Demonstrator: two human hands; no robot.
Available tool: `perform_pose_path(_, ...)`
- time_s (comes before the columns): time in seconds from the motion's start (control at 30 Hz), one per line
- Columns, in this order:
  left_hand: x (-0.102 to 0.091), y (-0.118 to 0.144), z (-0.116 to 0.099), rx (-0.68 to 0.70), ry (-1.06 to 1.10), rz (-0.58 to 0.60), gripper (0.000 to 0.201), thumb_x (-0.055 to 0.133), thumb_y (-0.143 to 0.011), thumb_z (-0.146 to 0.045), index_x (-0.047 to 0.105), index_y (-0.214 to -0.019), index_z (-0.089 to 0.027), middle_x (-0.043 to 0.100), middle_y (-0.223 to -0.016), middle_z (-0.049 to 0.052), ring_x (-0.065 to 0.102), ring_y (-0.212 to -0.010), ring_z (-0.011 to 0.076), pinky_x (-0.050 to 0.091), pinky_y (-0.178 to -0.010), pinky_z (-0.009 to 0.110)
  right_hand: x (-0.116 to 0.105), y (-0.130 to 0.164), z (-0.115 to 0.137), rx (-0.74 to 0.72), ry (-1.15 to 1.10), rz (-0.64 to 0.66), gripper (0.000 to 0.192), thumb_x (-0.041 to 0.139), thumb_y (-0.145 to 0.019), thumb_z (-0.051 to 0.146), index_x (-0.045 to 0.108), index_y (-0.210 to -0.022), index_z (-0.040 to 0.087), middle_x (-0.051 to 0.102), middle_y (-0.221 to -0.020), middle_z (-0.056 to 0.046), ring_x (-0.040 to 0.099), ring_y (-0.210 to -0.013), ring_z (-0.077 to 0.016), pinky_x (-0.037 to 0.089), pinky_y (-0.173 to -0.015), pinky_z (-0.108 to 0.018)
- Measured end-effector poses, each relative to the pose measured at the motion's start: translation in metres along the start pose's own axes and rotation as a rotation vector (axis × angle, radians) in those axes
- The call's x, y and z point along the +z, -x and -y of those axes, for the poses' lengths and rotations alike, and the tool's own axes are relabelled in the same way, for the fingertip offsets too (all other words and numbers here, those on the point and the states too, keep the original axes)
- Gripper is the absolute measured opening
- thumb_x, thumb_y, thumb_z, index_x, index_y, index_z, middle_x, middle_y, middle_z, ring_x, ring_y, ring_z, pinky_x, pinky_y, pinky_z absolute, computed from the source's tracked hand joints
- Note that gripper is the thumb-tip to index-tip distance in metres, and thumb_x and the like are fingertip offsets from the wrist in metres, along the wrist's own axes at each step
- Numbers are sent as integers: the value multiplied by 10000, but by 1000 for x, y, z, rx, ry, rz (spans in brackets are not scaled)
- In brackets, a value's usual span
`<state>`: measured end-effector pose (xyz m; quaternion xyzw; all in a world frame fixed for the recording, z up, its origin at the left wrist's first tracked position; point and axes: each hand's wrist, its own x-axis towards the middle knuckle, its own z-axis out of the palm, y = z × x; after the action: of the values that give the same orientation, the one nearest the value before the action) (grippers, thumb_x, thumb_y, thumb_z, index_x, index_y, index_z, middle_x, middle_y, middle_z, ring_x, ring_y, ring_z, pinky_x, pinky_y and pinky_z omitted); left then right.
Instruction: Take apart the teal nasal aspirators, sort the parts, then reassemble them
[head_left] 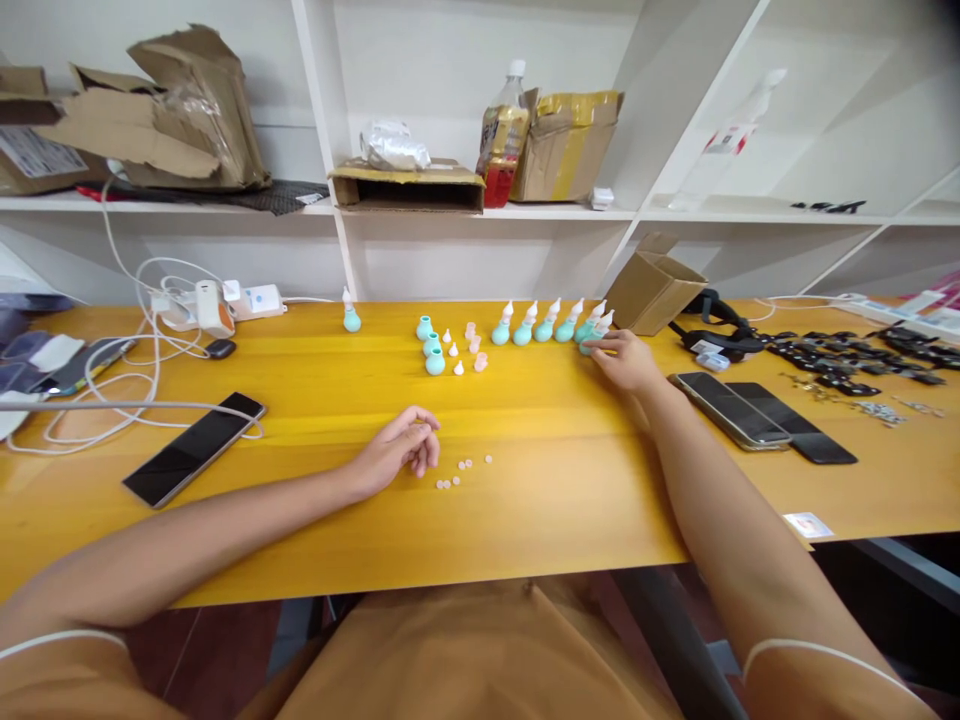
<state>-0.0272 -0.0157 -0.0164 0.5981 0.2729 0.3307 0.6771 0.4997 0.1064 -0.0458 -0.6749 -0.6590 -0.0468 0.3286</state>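
Note:
My right hand reaches to the far right end of a row of small teal bulbs with pale pink tips, its fingers closed around the last teal bulb. My left hand rests on the yellow table, fingers loosely curled and holding nothing. Several tiny pink pieces lie just right of it. Three teal bulbs without tips stand mid-table beside several loose pink and white tips. One more assembled bulb stands alone further left.
A black phone lies at the left, two more phones at the right. A small cardboard box stands behind my right hand. White cables and a power strip sit at the back left. Small black parts cover the far right.

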Motion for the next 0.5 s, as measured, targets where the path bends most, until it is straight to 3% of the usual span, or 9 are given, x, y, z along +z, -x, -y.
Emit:
perform_pose_path(0.27,-4,-2,6,7,-30,26,399,640,-1036,-584,516,-1076,-207,719,-773,-15,585,-552,110,386,-588,268,-1,0,7,2,58,9,357,613,-893,302,902,-1070,190,820,-1167,-152,705,-1235,-328,537,-1158,-475)
perform_pose_path(0.37,-5,-2,7,9,-47,34,374,623,-1048,-564,514,-1084,-208,717,-781,-19,588,-558,108,394,-596,269,-8,0,9,19,72,4,313,645,-874,312,900,-1021,206,832,-1108,-133,722,-1195,-320,548,-1140,-459)
perform_pose_path(0.5,-7,-3,10,14,-59,47,357,595,-1066,-555,513,-1102,-209,717,-793,-19,591,-563,108,402,-599,270,-25,0,14,89,106,-84,377,570,-943,333,891,-1070,183,807,-1198,-174,735,-1187,-346,543,-1127,-502)
